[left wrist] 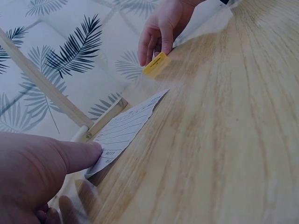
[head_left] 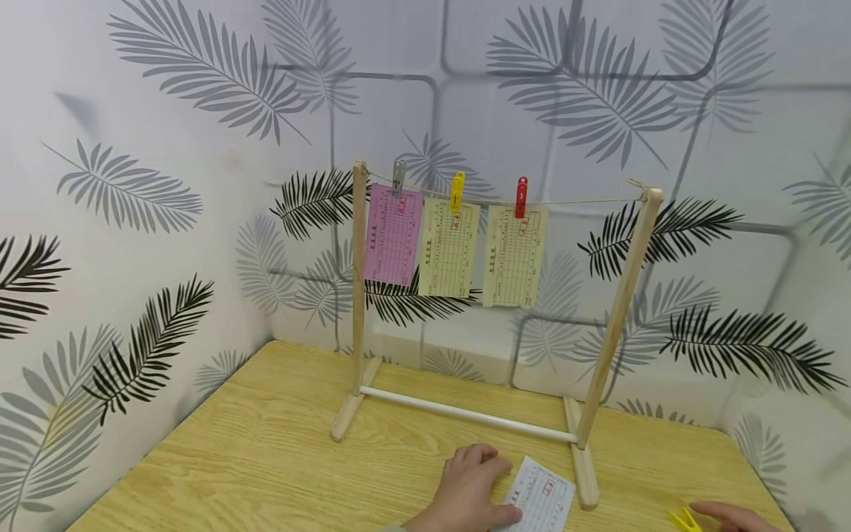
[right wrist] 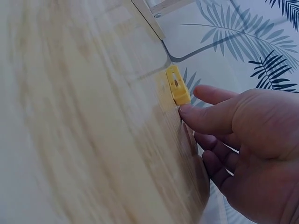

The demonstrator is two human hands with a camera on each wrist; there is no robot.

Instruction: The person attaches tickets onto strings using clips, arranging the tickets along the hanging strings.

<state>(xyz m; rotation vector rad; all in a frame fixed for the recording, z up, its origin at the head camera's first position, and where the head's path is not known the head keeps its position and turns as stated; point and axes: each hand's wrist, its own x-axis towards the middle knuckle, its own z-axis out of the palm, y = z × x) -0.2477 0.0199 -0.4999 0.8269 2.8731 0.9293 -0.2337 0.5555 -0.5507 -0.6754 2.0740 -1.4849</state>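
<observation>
A white printed slip (head_left: 541, 495) lies on the table, with a red stamp mark near its top. My left hand (head_left: 465, 488) is at its left side; in the left wrist view the thumb (left wrist: 81, 154) presses the slip's near edge, while the other fingers are off the paper. At the lower right, my right hand (head_left: 734, 516) is by a yellow clothespin (head_left: 685, 520) on the table. In the right wrist view the thumb touches the end of the clothespin (right wrist: 177, 86), and the index finger stands apart from it.
A wooden stand has two posts (head_left: 614, 325) and a white crossbar (head_left: 465, 417). From its string (head_left: 585, 201) hang a pink slip (head_left: 394, 236) and two yellow-green slips (head_left: 448, 251), held by grey, yellow and red clothespins (head_left: 521, 198). Leaf-patterned wall (head_left: 199, 148) stands behind.
</observation>
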